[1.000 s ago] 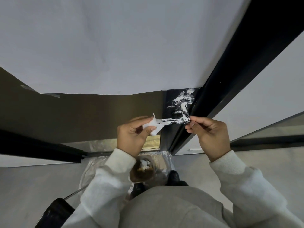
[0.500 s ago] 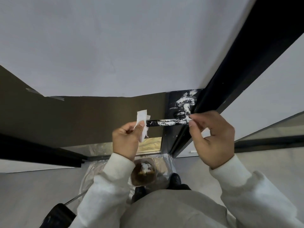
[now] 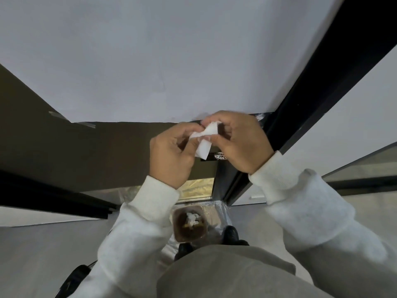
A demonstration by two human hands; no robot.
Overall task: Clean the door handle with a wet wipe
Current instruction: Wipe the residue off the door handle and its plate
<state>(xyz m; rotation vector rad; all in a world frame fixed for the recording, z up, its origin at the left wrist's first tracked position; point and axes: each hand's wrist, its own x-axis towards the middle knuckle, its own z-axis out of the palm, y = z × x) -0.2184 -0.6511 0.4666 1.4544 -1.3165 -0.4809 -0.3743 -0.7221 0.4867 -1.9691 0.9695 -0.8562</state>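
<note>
Both hands pinch the wet wipe [image 3: 203, 139], left hand [image 3: 171, 155] and right hand [image 3: 242, 140]; door handle [image 3: 220, 156], mostly hidden, runs left-right just below, right hand nearer.

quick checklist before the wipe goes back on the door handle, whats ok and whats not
1. Wet wipe in hand: ok, pinched between left hand and right hand.
2. Wipe opened to a flat face: not ok, it is folded and twisted between the fingers.
3. Wipe touching the door handle: not ok, it is held above it.
4. Handle clean: not ok, the visible bit shows white smears; the rest is hidden behind the hands.
5. Bin below for the used wipe: ok, open on the floor with white scraps inside.
6. Wipe wet enough: cannot tell.
</note>
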